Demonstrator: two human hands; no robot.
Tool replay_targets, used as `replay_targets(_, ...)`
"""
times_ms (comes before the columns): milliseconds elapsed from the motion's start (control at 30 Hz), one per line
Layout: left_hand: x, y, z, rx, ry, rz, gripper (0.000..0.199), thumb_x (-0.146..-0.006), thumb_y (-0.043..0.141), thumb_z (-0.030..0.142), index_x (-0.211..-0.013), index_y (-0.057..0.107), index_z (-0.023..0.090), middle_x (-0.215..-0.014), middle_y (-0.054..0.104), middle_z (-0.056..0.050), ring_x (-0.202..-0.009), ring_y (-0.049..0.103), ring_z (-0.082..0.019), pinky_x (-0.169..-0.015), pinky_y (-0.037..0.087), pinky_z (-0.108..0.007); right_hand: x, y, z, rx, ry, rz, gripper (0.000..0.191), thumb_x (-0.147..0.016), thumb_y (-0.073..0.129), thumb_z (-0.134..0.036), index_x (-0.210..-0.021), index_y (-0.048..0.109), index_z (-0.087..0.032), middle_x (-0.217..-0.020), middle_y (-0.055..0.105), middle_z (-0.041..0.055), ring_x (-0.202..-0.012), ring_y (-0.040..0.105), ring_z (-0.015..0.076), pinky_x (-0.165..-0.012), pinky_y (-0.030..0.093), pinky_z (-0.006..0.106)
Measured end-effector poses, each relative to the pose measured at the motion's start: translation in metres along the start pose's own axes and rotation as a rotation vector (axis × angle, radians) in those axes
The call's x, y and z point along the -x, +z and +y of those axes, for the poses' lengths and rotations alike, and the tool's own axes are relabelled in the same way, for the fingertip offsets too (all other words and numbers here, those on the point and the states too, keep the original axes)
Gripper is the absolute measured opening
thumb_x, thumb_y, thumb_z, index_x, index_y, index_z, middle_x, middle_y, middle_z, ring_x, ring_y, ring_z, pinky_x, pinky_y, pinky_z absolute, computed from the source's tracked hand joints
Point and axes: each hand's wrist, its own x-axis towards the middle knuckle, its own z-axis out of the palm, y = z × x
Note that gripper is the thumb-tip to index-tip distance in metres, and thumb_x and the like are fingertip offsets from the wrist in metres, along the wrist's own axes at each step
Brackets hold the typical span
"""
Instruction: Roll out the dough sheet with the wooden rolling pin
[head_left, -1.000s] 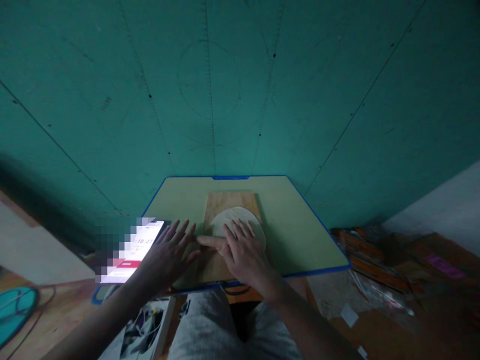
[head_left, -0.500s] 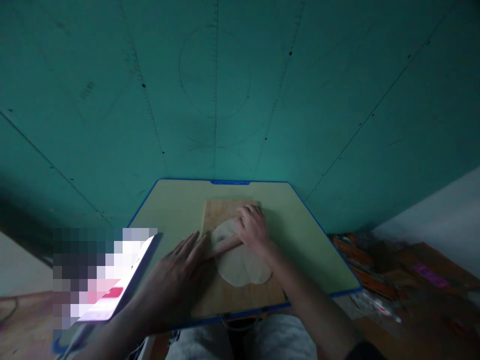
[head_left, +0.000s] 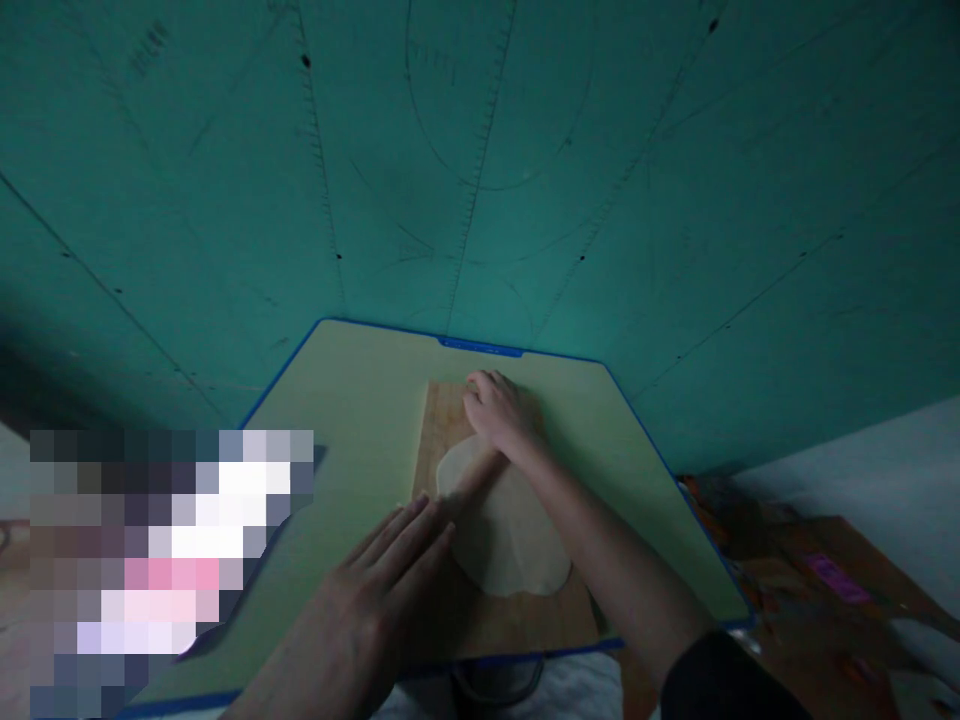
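Observation:
A flat, pale sheet of dough [head_left: 517,540] lies on a wooden board [head_left: 525,622]. Across its upper left part runs a rolling pin [head_left: 476,480], slanting from lower left to upper right. My right hand [head_left: 496,408] is curled over the pin's far end, above the dough's upper edge. At the near end, my left hand [head_left: 394,565] rests with fingers stretched out and close together, its fingertips at the pin. The dough's left edge is close to those fingertips.
The board sits on a pale green table [head_left: 367,400] with a blue rim, against a green wall [head_left: 375,150]. A blurred-out bright object is at the left. Cardboard and a pink item [head_left: 836,578] lie at the lower right.
The view has shifted and tilted. My right hand has moved from over the dough to beyond its upper edge, baring more of the pin. My left hand stays at the near end.

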Motion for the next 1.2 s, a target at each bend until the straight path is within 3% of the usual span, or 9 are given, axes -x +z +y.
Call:
replay_targets(133,0.004,-0.001,0.010,0.058,-0.014,0.025,0.068,-0.086,0.039,0.003,-0.151,0.043,0.019,-0.154,0.049,-0.011,-0.144,0.043,-0.023,-0.108,0.051,-0.041,-0.015,0.004,-0.018,0.019,-0.075,0.063,0.028,-0.092,0.044,-0.015,-0.109,0.066,-0.018,-0.116,0.067,0.0124,-0.111,0.059,0.0258,-0.099,0.042,0.040)
replay_targets(333,0.009,-0.006,0.016,0.085,0.008,-0.033,0.051,-0.091,0.040,0.004,-0.134,0.060,0.022,-0.152,0.052,-0.009,-0.147,0.039,-0.024,-0.111,0.049,-0.045,-0.029,0.009,-0.037,-0.043,-0.190,0.074,0.027,-0.092,0.044,-0.013,-0.104,0.066,-0.018,-0.113,0.067,0.0125,-0.108,0.059,0.0255,-0.099,0.041,0.040)
replay_targets(433,-0.002,-0.009,0.027,0.117,0.091,-0.089,0.040,-0.093,0.046,0.009,-0.127,0.065,0.016,-0.146,0.058,-0.012,-0.149,0.034,-0.026,-0.115,0.046,-0.045,-0.021,0.008,-0.022,-0.109,-0.161,0.061,0.028,-0.090,0.044,-0.010,-0.105,0.066,-0.019,-0.116,0.068,0.0102,-0.111,0.059,0.0230,-0.099,0.041,0.036)
replay_targets(533,-0.016,0.001,0.043,0.160,0.220,-0.123,0.029,-0.096,0.052,0.016,-0.120,0.068,0.016,-0.139,0.064,-0.008,-0.147,0.038,-0.023,-0.120,0.040,-0.040,-0.004,0.004,0.004,-0.126,-0.062,0.043,0.031,-0.090,0.043,-0.008,-0.107,0.066,-0.020,-0.118,0.068,0.0091,-0.112,0.060,0.0215,-0.097,0.042,0.034)
replay_targets(700,-0.025,0.040,0.065,0.219,0.263,0.032,0.023,-0.101,0.050,0.024,-0.107,0.072,0.020,-0.128,0.072,-0.001,-0.131,0.057,-0.018,-0.120,0.038,-0.035,0.015,-0.001,0.027,-0.040,0.001,-0.008,0.032,-0.091,0.046,-0.014,-0.118,0.063,-0.022,-0.129,0.063,0.0093,-0.126,0.053,0.0243,-0.113,0.029,0.046)
replay_targets(833,-0.013,0.056,0.059,0.193,0.224,0.070,0.026,-0.099,0.052,0.022,-0.118,0.069,0.018,-0.128,0.071,-0.003,-0.139,0.049,-0.021,-0.120,0.038,-0.038,0.003,0.005,0.009,-0.071,-0.007,-0.011,0.037,-0.091,0.045,-0.013,-0.124,0.059,-0.021,-0.137,0.059,0.0109,-0.132,0.048,0.0242,-0.115,0.027,0.047)
replay_targets(967,0.000,0.048,0.048,0.117,0.230,0.099,0.039,-0.096,0.053,0.019,-0.134,0.062,0.016,-0.145,0.060,-0.008,-0.153,0.024,-0.031,-0.118,0.042,-0.048,-0.015,0.016,-0.023,-0.094,-0.099,0.042,0.033,-0.091,0.045,-0.015,-0.120,0.060,-0.020,-0.130,0.063,0.0116,-0.125,0.052,0.0259,-0.113,0.030,0.046)
replay_targets(1200,0.012,0.021,0.047,0.056,0.141,-0.017,0.040,-0.093,0.056,0.019,-0.133,0.062,0.018,-0.150,0.055,-0.007,-0.151,0.029,-0.031,-0.117,0.044,-0.047,-0.031,0.025,-0.061,-0.238,-0.107,0.010,0.032,-0.090,0.040,-0.011,-0.112,0.061,-0.021,-0.120,0.066,0.0075,-0.116,0.058,0.0224,-0.102,0.041,0.036)
